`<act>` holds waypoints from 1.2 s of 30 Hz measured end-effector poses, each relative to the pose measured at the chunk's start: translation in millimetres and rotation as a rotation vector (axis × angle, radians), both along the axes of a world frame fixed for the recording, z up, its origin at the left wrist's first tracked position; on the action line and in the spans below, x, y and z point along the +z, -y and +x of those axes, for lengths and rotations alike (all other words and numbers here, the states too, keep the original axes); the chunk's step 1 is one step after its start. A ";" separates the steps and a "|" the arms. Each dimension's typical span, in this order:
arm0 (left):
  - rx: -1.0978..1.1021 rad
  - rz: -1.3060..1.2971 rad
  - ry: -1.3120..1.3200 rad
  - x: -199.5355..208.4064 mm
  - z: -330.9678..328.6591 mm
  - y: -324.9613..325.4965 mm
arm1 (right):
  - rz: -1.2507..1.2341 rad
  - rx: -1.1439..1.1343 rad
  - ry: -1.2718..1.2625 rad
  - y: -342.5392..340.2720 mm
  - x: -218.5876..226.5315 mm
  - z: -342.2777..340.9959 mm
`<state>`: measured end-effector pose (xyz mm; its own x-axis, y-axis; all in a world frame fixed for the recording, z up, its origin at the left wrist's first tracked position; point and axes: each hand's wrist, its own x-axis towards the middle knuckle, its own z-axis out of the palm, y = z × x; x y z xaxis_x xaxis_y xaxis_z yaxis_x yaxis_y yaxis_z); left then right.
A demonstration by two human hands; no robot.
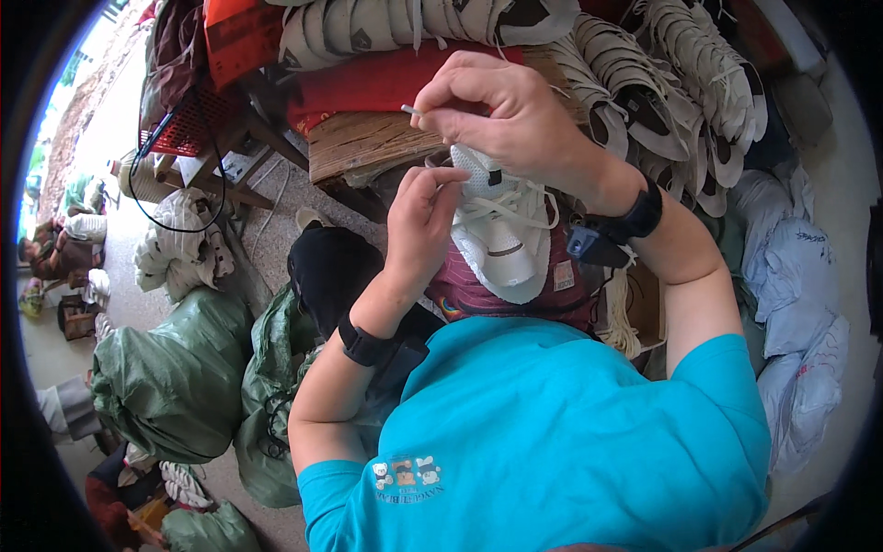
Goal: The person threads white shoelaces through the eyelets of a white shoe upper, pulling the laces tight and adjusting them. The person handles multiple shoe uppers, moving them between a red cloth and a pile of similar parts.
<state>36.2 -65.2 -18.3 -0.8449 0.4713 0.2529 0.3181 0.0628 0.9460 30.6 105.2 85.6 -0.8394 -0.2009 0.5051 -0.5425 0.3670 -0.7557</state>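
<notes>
One white shoe (pixel 515 262) lies over the person's lap on maroon cloth (pixel 460 287). Right of the shoe, a cardboard box (pixel 652 308) stands with a bundle of pale cord (pixel 620 313) at its edge; whether the cord is inside is unclear. Farther right are tied white sacks (pixel 798 281), and well to the shoe's left a bulging green sack (pixel 175 382), their contents hidden. Beyond the shoe's upper left is a red basket (pixel 189 124), its inside hard to make out. The shoe's long axis runs from the shirt (pixel 570 414) toward the wooden worktop (pixel 368 143): rounded end nearest the shirt, tongue end away. Above the shoe, the right hand (pixel 474 106) pinches a pale strip (pixel 411 110), mostly hidden by the fingers. At the shoe's left edge, the left hand (pixel 428 207) has its fingers curled; I cannot tell whether it grips
</notes>
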 end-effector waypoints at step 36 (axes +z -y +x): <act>0.051 -0.319 -0.117 7.6 -7.2 -18.3 | 0.024 0.377 0.271 -18.1 -61.0 89.3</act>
